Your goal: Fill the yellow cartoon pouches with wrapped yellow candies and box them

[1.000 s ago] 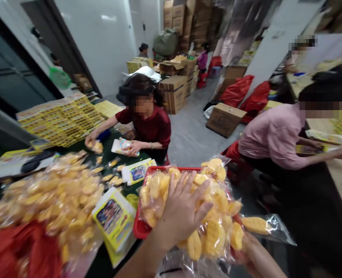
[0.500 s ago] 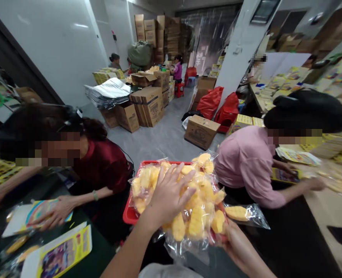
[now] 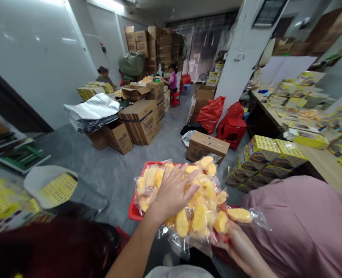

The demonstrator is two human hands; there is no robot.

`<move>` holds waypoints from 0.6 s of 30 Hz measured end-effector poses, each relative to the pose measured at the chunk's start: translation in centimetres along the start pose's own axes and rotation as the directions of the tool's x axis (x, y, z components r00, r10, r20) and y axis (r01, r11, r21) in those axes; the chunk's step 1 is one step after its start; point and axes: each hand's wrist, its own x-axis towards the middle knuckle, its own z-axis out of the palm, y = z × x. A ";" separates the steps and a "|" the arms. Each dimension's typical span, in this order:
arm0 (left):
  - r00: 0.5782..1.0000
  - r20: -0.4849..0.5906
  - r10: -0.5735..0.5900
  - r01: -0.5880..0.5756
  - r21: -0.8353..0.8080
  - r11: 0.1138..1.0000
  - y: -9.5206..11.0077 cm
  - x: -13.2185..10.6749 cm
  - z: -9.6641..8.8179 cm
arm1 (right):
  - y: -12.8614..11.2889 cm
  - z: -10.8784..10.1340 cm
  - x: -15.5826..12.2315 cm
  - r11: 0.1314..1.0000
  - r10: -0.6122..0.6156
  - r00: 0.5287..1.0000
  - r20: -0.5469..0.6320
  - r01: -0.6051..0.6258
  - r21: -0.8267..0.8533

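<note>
A red plastic basket [image 3: 133,210] is in front of me, heaped with yellow oval pieces [image 3: 200,217] in clear plastic bags. My left hand [image 3: 173,193] lies on top of the heap, fingers spread. Down at the basket's near right corner, my right hand [image 3: 235,240] grips the rim; bags partly hide its fingers. One bagged yellow piece [image 3: 239,215] sticks out to the right, just above that hand. Several bags hang over the near edge.
A person in pink [image 3: 300,220] is close on my right, a dark red sleeve [image 3: 52,247] close on my left. Ahead are a carton [image 3: 207,146], red stools [image 3: 231,129] and stacked yellow boxes [image 3: 263,150]. Flattened cartons [image 3: 143,119] stand farther left. Grey floor [image 3: 110,173] runs between.
The view has moved forward between the two seated people, who now sit lower and nearer the picture's edges. The basket has come along, my hands keeping the same places on it.
</note>
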 end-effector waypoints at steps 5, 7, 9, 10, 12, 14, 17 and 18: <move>0.998 0.017 0.063 -0.063 -0.007 0.998 -7.2 13.8 1.0 | -6.8 2.9 12.5 1.000 -0.002 0.999 -0.033 0.002 0.022; 0.996 0.022 0.082 -0.082 -0.006 0.997 -10.0 19.7 1.5 | -10.2 3.9 17.7 1.000 -0.013 0.999 -0.030 0.014 0.023; 0.995 0.030 0.093 -0.093 -0.003 0.996 -12.7 25.7 1.7 | -14.1 5.1 22.9 1.000 -0.011 1.000 -0.028 0.011 0.019; 0.995 0.034 0.093 -0.093 0.000 0.996 -14.1 28.7 1.6 | -16.2 5.9 25.5 1.000 -0.005 1.000 -0.028 0.005 0.014; 0.996 0.033 0.085 -0.085 0.012 0.996 -16.9 34.6 1.3 | -20.4 7.5 30.6 1.000 -0.002 1.000 -0.026 0.002 -0.003; 0.997 0.017 0.072 -0.073 0.032 0.997 -19.8 40.4 0.7 | -24.5 9.4 35.7 1.000 -0.015 1.000 -0.016 0.015 -0.018; 0.997 -0.008 0.075 -0.074 0.060 0.995 -24.5 49.1 -0.1 | -29.9 12.5 43.4 0.999 -0.033 0.999 0.002 0.033 -0.006; 0.996 -0.009 0.084 -0.083 0.067 0.994 -26.1 51.9 -0.3 | -31.5 13.6 46.0 0.999 -0.037 0.999 0.002 0.037 0.006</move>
